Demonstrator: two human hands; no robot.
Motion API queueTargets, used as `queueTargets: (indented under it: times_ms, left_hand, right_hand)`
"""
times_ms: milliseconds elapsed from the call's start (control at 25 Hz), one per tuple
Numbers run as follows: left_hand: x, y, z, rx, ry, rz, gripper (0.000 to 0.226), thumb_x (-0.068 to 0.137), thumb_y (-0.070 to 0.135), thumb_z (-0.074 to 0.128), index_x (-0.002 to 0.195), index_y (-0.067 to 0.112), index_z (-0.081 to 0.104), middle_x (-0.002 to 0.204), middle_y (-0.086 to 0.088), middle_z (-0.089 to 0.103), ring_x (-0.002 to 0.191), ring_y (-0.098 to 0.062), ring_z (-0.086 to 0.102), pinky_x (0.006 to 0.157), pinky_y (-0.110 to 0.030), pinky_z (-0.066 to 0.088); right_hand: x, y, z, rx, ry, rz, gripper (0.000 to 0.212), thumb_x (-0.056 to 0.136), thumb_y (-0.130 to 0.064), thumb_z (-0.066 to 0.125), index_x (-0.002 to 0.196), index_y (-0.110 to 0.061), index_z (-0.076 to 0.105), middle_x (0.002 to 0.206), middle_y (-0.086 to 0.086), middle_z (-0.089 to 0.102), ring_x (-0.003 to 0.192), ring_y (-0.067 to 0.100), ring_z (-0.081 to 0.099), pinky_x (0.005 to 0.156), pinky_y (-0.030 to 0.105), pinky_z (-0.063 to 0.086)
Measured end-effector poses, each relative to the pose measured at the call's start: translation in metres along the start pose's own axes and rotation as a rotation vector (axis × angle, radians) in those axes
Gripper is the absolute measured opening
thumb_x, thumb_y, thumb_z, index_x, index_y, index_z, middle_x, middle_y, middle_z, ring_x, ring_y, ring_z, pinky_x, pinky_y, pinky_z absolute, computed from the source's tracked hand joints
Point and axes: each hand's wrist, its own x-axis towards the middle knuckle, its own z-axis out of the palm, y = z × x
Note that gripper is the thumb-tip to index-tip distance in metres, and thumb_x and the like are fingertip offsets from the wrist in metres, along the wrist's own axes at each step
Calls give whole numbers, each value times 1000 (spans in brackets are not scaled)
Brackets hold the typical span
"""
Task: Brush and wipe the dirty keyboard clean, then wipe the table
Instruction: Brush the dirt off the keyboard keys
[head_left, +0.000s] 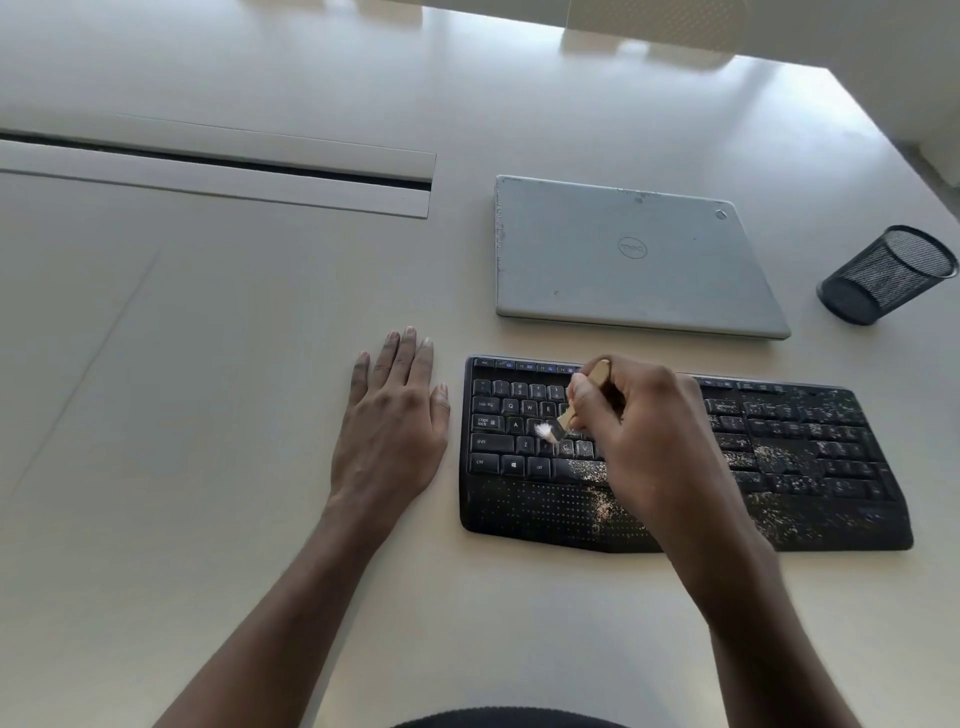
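Pale desk (208, 364), crumb-covered keyboard (805, 467) near its front edge. Right hand (644, 441) has its fingers curled around a brush (563, 415), bristles on the left-side keys. Left hand (395, 415) lies flat beside the keyboard, fingers straight and together.

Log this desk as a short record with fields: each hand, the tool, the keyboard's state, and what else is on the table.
right hand: grips the brush, bristles on the left letter keys
left hand: flat on the table, left of the keyboard, apart from it
keyboard: black; debris on right half and palm rest, left keys look cleaner
laptop: closed, behind the keyboard
mesh cup: black, right of laptop
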Motion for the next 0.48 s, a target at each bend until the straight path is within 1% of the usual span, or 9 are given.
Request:
queueTargets:
  times_ms: [80,120,200,240,360,400,480]
  left_hand:
    - [0,0,0,1,6,1,65,103,39,25,162,11,34,171,-9,28,161,-21,19,132,-45,11]
    - [0,0,0,2,8,1,65,103,39,25,162,11,35,171,-9,29,161,-21,20,132,-45,11]
    - [0,0,0,2,5,1,65,103,39,26,162,11,34,171,-9,28,161,-21,20,132,-45,11]
    - [0,0,0,2,3,2,65,104,39,26,162,11,34,171,-9,28,161,-21,19,132,-45,11]
    - [0,0,-1,1,-2,2,66,103,40,24,163,12,33,172,-8,27,161,-20,18,132,-45,10]
    - [0,0,-1,0,-1,1,67,103,40,24,163,12,33,172,-8,27,161,-20,18,132,-45,10]
    - [0,0,-1,1,-3,1,67,103,40,24,163,12,33,172,-8,27,161,-20,18,132,-45,10]
  right_hand:
    - [-1,-1,-7,16,48,7,32,105,-25,58,77,-11,66,66,4,69,48,5,52,46,20,39]
    - [0,-1,-8,24,95,3,30,105,-24,58,78,-12,67,66,1,68,51,2,53,47,16,38]
    - [4,-1,-6,19,165,-16,25,105,-23,59,83,-14,69,70,-5,67,61,3,59,51,13,41]
    - [5,0,-3,13,169,-18,25,105,-24,59,84,-14,69,71,-5,67,62,5,59,52,13,41]
    - [4,3,2,-16,101,13,32,105,-27,58,79,-10,68,64,2,64,49,9,44,46,18,34]
    - [3,3,0,-31,74,30,34,105,-27,58,77,-11,67,62,3,64,46,11,43,45,20,34]
    - [1,2,-7,-41,55,39,35,105,-28,58,75,-11,66,63,4,66,47,15,50,45,26,39]
